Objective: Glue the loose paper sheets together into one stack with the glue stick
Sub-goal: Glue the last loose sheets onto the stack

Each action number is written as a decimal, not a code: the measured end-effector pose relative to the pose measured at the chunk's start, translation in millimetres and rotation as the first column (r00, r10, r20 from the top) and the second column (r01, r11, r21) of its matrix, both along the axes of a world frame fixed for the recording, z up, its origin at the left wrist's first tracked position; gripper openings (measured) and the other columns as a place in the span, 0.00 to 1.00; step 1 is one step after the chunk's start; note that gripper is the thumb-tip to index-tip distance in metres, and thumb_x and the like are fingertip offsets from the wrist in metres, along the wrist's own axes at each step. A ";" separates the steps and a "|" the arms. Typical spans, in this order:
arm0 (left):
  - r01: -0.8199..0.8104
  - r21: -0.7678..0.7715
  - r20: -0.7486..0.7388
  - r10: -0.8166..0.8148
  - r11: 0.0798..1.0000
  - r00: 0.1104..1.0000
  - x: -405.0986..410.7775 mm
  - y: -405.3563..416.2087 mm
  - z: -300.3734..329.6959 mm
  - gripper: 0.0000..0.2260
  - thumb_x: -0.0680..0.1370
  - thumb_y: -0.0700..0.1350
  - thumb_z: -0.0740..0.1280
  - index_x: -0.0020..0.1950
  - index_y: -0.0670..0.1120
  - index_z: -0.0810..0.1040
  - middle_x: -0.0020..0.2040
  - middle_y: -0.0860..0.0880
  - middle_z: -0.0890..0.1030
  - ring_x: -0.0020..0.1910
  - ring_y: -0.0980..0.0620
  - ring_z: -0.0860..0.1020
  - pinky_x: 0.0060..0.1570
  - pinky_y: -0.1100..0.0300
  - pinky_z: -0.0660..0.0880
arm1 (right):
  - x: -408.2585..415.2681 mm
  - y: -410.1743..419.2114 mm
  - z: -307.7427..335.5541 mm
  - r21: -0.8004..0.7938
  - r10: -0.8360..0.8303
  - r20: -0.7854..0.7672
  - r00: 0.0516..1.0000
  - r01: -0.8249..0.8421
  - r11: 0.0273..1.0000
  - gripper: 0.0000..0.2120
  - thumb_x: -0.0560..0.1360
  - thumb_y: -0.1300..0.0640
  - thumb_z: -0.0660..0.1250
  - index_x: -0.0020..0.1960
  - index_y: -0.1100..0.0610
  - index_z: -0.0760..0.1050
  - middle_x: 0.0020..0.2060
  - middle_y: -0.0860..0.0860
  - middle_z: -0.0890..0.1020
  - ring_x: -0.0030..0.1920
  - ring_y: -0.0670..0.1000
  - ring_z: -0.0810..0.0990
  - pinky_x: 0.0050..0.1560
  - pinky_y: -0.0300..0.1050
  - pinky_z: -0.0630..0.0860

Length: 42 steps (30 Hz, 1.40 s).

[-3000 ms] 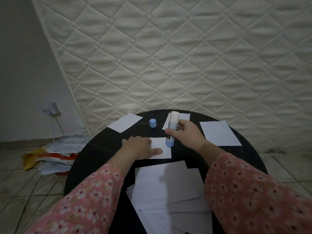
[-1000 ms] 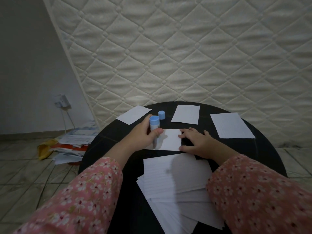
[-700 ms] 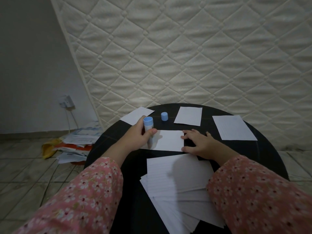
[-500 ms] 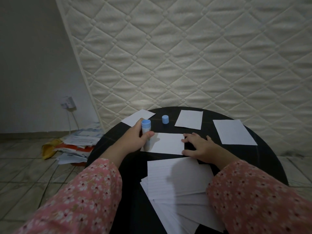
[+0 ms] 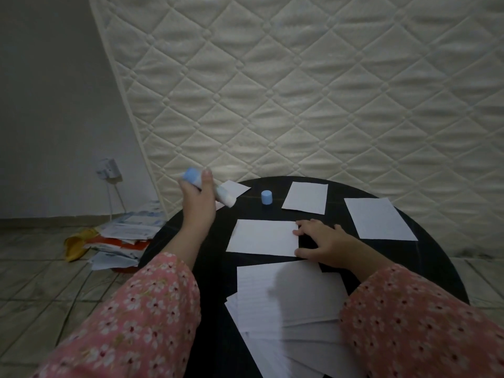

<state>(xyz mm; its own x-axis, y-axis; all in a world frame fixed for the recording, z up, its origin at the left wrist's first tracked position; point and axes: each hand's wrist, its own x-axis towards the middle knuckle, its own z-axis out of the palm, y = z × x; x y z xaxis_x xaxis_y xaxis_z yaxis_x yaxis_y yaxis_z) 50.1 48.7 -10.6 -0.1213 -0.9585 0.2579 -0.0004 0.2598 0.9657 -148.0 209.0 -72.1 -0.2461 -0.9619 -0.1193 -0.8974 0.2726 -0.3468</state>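
Over the left edge of the round black table [image 5: 436, 257], the person's left hand [image 5: 197, 199] is raised clear of the surface, forearm angled up and away from the body. Its fingers and thumb are wrapped round the glue stick [image 5: 207, 190], which lies tilted across the palm, blue base up and to the left, pale tip pointing down to the right; the stick is somewhat blurred.

Her right hand [image 5: 324, 242] lies low on the tabletop with fingers spread and fairly straight, the fingertips touching the right-hand edge of a small white sheet [image 5: 263, 237] that lies flat in the middle of the table. It grips nothing.

Beyond that sheet stands the blue cap [image 5: 266, 197], upright and on its own, apart from the stick. To its right a second small sheet [image 5: 305, 197] lies flat, and farther right a larger one [image 5: 379, 219]. Another sheet [image 5: 235, 187] at the far left rim is partly hidden behind the raised hand and the stick. Nearest the body a loose, fanned pile of lined sheets [image 5: 289, 298] spreads out, the pink floral sleeves [image 5: 425, 326] covering its right side.

Behind the table a quilted mattress [image 5: 300, 91] leans upright. On the tiled floor to the left sits a heap of papers [image 5: 120, 241], with a wall socket [image 5: 108, 169] and cord above it.
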 end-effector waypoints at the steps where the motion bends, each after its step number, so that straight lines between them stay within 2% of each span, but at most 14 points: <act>1: 0.053 -0.013 0.068 -0.052 0.998 0.996 -4.8 4.6 -1.2 0.16 0.81 0.56 0.60 0.61 0.48 0.60 0.47 0.53 0.73 0.49 0.53 0.75 0.46 0.59 0.70 | -0.1 0.7 -1.4 -0.006 0.000 -0.003 1.000 0.000 1.000 0.30 0.75 0.42 0.63 0.74 0.48 0.60 0.77 0.44 0.55 0.77 0.47 0.48 0.73 0.62 0.43; 3: 0.191 0.009 0.237 -0.187 0.982 0.953 -16.2 13.9 -7.7 0.24 0.79 0.52 0.64 0.69 0.46 0.56 0.53 0.52 0.73 0.54 0.52 0.74 0.51 0.57 0.68 | -0.6 2.5 -3.9 -0.016 0.005 -0.001 1.000 -0.005 1.000 0.30 0.76 0.42 0.63 0.74 0.47 0.60 0.77 0.42 0.54 0.77 0.47 0.46 0.73 0.62 0.41; 5: 0.312 0.028 0.402 -0.296 0.950 0.867 -29.0 23.0 -14.2 0.30 0.78 0.47 0.67 0.73 0.47 0.53 0.56 0.52 0.70 0.54 0.54 0.71 0.51 0.57 0.66 | -1.0 4.4 -5.6 -0.034 0.017 0.012 1.000 -0.016 0.999 0.28 0.76 0.42 0.63 0.73 0.47 0.61 0.76 0.41 0.54 0.77 0.47 0.46 0.74 0.62 0.40; 7: 0.393 -0.005 0.512 -0.335 0.919 0.791 -43.3 29.0 -20.0 0.27 0.77 0.44 0.68 0.71 0.47 0.58 0.56 0.52 0.71 0.54 0.54 0.71 0.51 0.59 0.66 | -2.0 6.0 -6.9 -0.064 0.030 0.022 0.999 -0.029 0.998 0.27 0.76 0.42 0.64 0.73 0.47 0.62 0.76 0.40 0.55 0.77 0.48 0.46 0.74 0.62 0.40; 9: 0.445 -0.036 0.558 -0.351 0.895 0.752 -55.4 32.8 -25.1 0.24 0.77 0.44 0.69 0.68 0.47 0.61 0.58 0.50 0.74 0.55 0.51 0.73 0.51 0.58 0.67 | -2.9 7.7 -8.6 -0.081 0.038 0.020 0.999 -0.037 0.996 0.27 0.76 0.43 0.64 0.72 0.46 0.63 0.76 0.40 0.56 0.77 0.48 0.47 0.74 0.62 0.40; 11: 0.478 -0.054 0.574 -0.365 0.877 0.733 -64.7 35.8 -28.5 0.23 0.77 0.44 0.69 0.67 0.48 0.62 0.58 0.48 0.76 0.57 0.49 0.75 0.51 0.57 0.69 | -3.2 8.6 -10.8 -0.105 0.042 0.040 0.998 -0.038 0.994 0.26 0.76 0.43 0.64 0.71 0.47 0.64 0.76 0.40 0.57 0.77 0.47 0.47 0.74 0.62 0.39; 15: 0.497 -0.097 0.572 -0.360 0.862 0.737 -76.5 39.7 -32.4 0.22 0.77 0.43 0.68 0.67 0.48 0.62 0.53 0.52 0.74 0.52 0.52 0.74 0.49 0.59 0.67 | -2.9 8.8 -11.9 -0.131 0.045 0.069 0.997 -0.036 0.991 0.25 0.76 0.44 0.65 0.70 0.48 0.66 0.75 0.41 0.57 0.77 0.48 0.46 0.73 0.63 0.38; 20: 0.498 -0.124 0.565 -0.352 0.858 0.746 -82.8 37.4 -36.7 0.21 0.77 0.44 0.69 0.66 0.48 0.63 0.57 0.48 0.76 0.55 0.49 0.76 0.49 0.59 0.68 | -2.1 8.4 -13.2 -0.136 0.037 0.089 0.995 -0.025 0.990 0.25 0.75 0.44 0.66 0.70 0.47 0.67 0.75 0.40 0.58 0.77 0.48 0.47 0.73 0.64 0.38; 23: 0.518 -0.122 0.586 -0.360 0.847 0.726 -84.3 38.0 -39.7 0.21 0.77 0.44 0.68 0.66 0.49 0.63 0.55 0.49 0.76 0.54 0.49 0.76 0.48 0.58 0.68 | -2.4 8.1 -14.0 -0.151 0.033 0.087 0.996 -0.020 0.988 0.25 0.75 0.44 0.66 0.69 0.47 0.67 0.75 0.41 0.59 0.77 0.48 0.47 0.73 0.64 0.38; 29: 0.556 -0.065 0.616 -0.406 0.828 0.675 -81.8 33.7 -38.4 0.25 0.78 0.45 0.67 0.72 0.51 0.59 0.54 0.52 0.72 0.53 0.54 0.71 0.51 0.60 0.66 | 0.7 7.6 -12.1 -0.167 0.030 0.015 0.999 -0.027 0.986 0.25 0.75 0.44 0.65 0.69 0.48 0.66 0.74 0.42 0.61 0.77 0.48 0.49 0.72 0.65 0.42; 37: 0.552 -0.050 0.641 -0.397 0.833 0.657 -75.2 27.2 -37.2 0.26 0.78 0.44 0.67 0.72 0.52 0.59 0.55 0.51 0.73 0.55 0.52 0.73 0.52 0.59 0.66 | 1.0 7.7 -11.6 -0.172 0.052 -0.084 0.995 -0.066 0.983 0.25 0.75 0.42 0.63 0.70 0.47 0.65 0.74 0.42 0.62 0.76 0.48 0.51 0.72 0.66 0.49; 42: 0.525 -0.030 0.626 -0.393 0.851 0.673 -58.0 13.0 -36.3 0.24 0.77 0.44 0.67 0.70 0.53 0.61 0.60 0.49 0.75 0.58 0.50 0.74 0.54 0.57 0.67 | -0.2 6.4 -9.5 -0.170 0.067 -0.093 0.993 -0.082 0.982 0.26 0.74 0.41 0.63 0.70 0.47 0.65 0.73 0.41 0.63 0.75 0.47 0.55 0.72 0.66 0.52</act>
<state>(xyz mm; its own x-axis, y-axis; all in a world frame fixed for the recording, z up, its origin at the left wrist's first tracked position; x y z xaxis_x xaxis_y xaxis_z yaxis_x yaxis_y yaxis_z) -7.9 61.7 -46.9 -0.7190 -0.6778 0.1534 -0.3672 0.5580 0.7442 -148.2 215.4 -81.6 -0.1747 -0.9822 0.0696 -0.9417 0.1460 -0.3032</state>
